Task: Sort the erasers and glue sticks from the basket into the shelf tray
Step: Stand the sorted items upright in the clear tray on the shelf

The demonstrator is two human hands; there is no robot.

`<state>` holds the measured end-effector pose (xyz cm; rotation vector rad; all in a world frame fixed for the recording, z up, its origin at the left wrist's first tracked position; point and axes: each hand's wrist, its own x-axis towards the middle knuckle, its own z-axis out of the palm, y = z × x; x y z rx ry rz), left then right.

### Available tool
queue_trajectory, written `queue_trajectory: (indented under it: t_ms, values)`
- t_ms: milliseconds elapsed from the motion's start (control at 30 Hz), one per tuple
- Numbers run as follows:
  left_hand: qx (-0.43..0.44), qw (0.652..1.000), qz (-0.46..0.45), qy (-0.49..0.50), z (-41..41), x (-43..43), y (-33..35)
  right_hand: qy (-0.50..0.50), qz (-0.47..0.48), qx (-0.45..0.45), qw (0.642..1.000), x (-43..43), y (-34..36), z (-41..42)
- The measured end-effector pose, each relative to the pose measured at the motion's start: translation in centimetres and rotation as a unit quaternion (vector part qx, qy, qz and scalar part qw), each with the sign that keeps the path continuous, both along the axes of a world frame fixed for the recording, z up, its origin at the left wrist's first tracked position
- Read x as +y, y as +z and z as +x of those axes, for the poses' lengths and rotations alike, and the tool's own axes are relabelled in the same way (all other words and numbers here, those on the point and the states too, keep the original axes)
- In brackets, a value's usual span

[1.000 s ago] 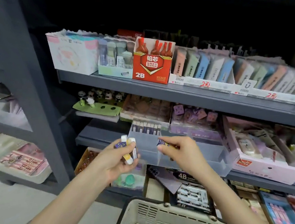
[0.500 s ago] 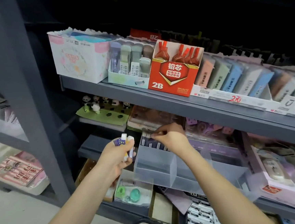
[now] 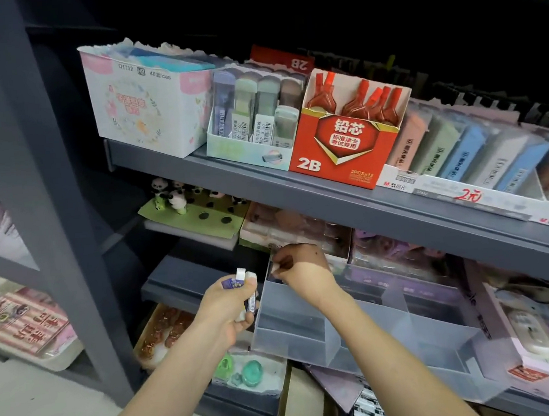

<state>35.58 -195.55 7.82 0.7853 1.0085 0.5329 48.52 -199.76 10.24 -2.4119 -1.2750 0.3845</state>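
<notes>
Now the right hand (image 3: 300, 267) has reached the back of the clear shelf tray (image 3: 291, 342), fingers curled, hold unclear; the left hand (image 3: 229, 308) grips erasers (image 3: 239, 277) yet to place.

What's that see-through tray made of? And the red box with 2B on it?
The tray looks like frosted plastic: its thin, smooth walls are cloudy, yet you can dimly see through them. The red box looks like thin printed cardboard, probably a bit glossy: it has folded flaps and cut edges along its open top.
</notes>
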Motion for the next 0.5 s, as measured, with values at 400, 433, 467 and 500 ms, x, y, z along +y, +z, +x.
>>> queue_trajectory:
  t_ms: [400, 433, 467, 500]
  values:
    - [-0.011, 1.000, 0.012, 0.003, -0.1, -0.1, 0.9, -0.020, 0.039, -0.122, 0.992, -0.1, -0.7, 1.1]
    - [-0.014, 1.000, 0.016, 0.001, -0.2, 0.0, 0.9, -0.025, 0.040, -0.116, 0.992, -0.1, -0.8, 1.2]
    - [-0.016, 1.000, 0.022, 0.000, -0.2, 0.1, 1.0, -0.028, 0.040, -0.109, 0.993, -0.2, -0.9, 1.3]
    - [-0.016, 0.999, 0.030, -0.004, -0.3, 0.2, 1.2, -0.030, 0.042, -0.101, 0.994, -0.3, -0.9, 1.4]
